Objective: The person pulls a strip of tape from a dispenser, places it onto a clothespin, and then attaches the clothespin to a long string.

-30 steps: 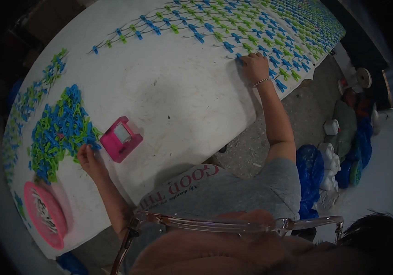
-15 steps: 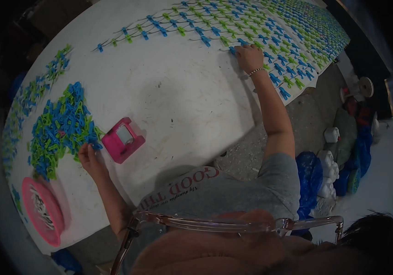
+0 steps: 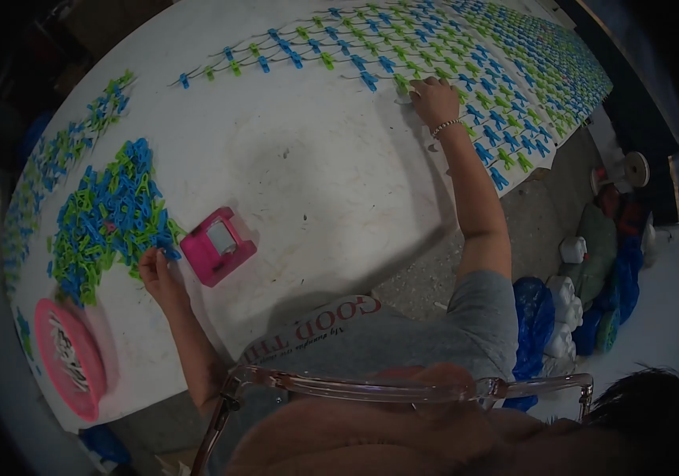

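My right hand (image 3: 434, 101) is over the near edge of the rows of clothespins, its fingers bent down and pressed together. A green clothespin (image 3: 402, 83) lies just left of its fingertips; what those fingers grip is hidden. On the left, my left hand (image 3: 158, 276) pinches at a blue clothespin (image 3: 171, 253) by the edge of a loose pile of blue and green clothespins (image 3: 109, 218). Close to that hand stands a pink dispenser (image 3: 216, 246) with a pale roll in it. The laid-out clothespins (image 3: 327, 60) are joined in rows by thin cords.
A pink basket (image 3: 95, 373) with white pieces stands at the table's (image 3: 307, 182) lower left. More clothespins (image 3: 78, 143) lie along the far left edge. Beyond the right edge, white jugs (image 3: 565, 301), blue bags (image 3: 531, 313) and a spool (image 3: 635, 169) are on the floor.
The whole view has shifted slightly. Near my right fingertips, a blue clothespin that showed before is now mostly covered by the hand. My left hand stays by the pile.
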`<control>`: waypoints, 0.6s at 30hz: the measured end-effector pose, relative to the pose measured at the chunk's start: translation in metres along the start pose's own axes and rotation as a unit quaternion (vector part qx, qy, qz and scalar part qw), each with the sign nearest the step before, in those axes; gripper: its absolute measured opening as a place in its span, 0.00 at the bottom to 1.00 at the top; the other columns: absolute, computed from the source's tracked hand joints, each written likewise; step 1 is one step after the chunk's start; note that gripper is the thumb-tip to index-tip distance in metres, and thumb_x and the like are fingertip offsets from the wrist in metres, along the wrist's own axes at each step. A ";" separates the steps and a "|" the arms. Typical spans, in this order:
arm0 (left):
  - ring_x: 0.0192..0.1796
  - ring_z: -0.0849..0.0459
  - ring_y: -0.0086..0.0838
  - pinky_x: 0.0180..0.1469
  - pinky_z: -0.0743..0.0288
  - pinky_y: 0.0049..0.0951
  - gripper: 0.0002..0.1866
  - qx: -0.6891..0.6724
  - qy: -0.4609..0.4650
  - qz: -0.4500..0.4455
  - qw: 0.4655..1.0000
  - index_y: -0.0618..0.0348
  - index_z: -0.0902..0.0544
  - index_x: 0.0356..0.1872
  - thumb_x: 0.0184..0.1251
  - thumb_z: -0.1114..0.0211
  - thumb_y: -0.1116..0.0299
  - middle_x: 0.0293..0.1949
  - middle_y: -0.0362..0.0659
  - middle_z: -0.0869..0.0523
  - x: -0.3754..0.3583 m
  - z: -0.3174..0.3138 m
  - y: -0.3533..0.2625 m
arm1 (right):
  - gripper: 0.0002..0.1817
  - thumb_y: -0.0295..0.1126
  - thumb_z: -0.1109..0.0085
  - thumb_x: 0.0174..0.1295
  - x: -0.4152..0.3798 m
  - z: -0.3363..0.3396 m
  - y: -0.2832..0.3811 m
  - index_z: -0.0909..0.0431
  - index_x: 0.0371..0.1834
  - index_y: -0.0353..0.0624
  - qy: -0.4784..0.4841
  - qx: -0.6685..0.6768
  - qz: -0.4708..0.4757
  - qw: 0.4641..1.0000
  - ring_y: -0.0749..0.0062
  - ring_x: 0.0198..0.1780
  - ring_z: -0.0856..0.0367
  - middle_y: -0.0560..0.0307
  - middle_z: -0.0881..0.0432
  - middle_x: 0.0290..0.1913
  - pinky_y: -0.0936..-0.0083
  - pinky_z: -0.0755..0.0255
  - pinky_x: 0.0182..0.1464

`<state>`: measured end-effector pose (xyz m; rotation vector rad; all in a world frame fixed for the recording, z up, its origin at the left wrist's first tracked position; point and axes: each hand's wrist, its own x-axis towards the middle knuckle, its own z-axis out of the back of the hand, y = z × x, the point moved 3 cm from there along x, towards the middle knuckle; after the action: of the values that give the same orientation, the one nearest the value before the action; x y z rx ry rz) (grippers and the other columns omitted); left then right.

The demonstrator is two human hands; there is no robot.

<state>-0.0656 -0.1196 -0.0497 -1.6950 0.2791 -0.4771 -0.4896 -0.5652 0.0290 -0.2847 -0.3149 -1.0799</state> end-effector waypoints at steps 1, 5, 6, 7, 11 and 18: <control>0.44 0.25 0.20 0.49 0.33 0.20 0.08 0.010 -0.002 0.001 1.000 0.59 0.23 0.46 0.69 0.40 0.73 0.41 0.37 0.21 0.000 -0.001 -0.001 | 0.11 0.37 0.44 0.58 0.009 -0.004 0.004 0.15 0.42 0.57 0.006 -0.007 0.009 1.000 0.59 0.49 0.23 0.59 0.17 0.42 0.58 0.32 0.51; 0.44 0.25 0.19 0.49 0.33 0.20 0.08 0.012 -0.013 0.007 1.000 0.58 0.24 0.46 0.69 0.41 0.73 0.41 0.37 0.21 -0.001 -0.001 -0.002 | 0.11 0.37 0.45 0.59 0.031 -0.020 0.011 0.15 0.42 0.57 0.032 -0.044 0.017 0.998 0.59 0.50 0.23 0.58 0.17 0.42 0.56 0.33 0.53; 0.44 0.25 0.19 0.50 0.33 0.20 0.08 0.009 -0.010 0.007 1.000 0.59 0.24 0.47 0.69 0.41 0.73 0.42 0.37 0.22 -0.001 -0.001 -0.002 | 0.11 0.37 0.45 0.59 0.036 -0.025 0.010 0.15 0.42 0.57 0.031 -0.042 0.019 0.998 0.59 0.50 0.23 0.58 0.17 0.42 0.56 0.33 0.53; 0.44 0.25 0.19 0.50 0.33 0.20 0.08 0.007 -0.008 0.007 1.000 0.59 0.24 0.47 0.69 0.41 0.74 0.42 0.37 0.22 -0.001 -0.001 -0.001 | 0.11 0.36 0.45 0.59 0.039 -0.033 0.006 0.15 0.42 0.57 0.060 -0.052 0.016 0.997 0.59 0.51 0.23 0.57 0.17 0.42 0.55 0.33 0.54; 0.45 0.25 0.20 0.51 0.33 0.21 0.08 0.014 -0.007 0.007 1.000 0.59 0.24 0.47 0.68 0.41 0.74 0.42 0.38 0.22 -0.002 -0.003 -0.004 | 0.11 0.35 0.46 0.60 0.037 -0.034 0.002 0.15 0.42 0.57 0.084 -0.044 0.012 0.995 0.58 0.52 0.23 0.57 0.17 0.42 0.55 0.34 0.56; 0.45 0.25 0.20 0.52 0.33 0.22 0.08 0.020 -0.007 0.003 1.000 0.60 0.24 0.46 0.68 0.41 0.74 0.42 0.38 0.22 -0.002 -0.004 -0.005 | 0.10 0.35 0.44 0.59 0.032 -0.023 0.013 0.15 0.42 0.57 0.049 -0.052 0.014 0.997 0.59 0.51 0.23 0.58 0.17 0.44 0.56 0.33 0.54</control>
<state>-0.0702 -0.1215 -0.0442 -1.6576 0.2628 -0.4627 -0.4610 -0.5940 0.0193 -0.3269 -0.1677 -1.0809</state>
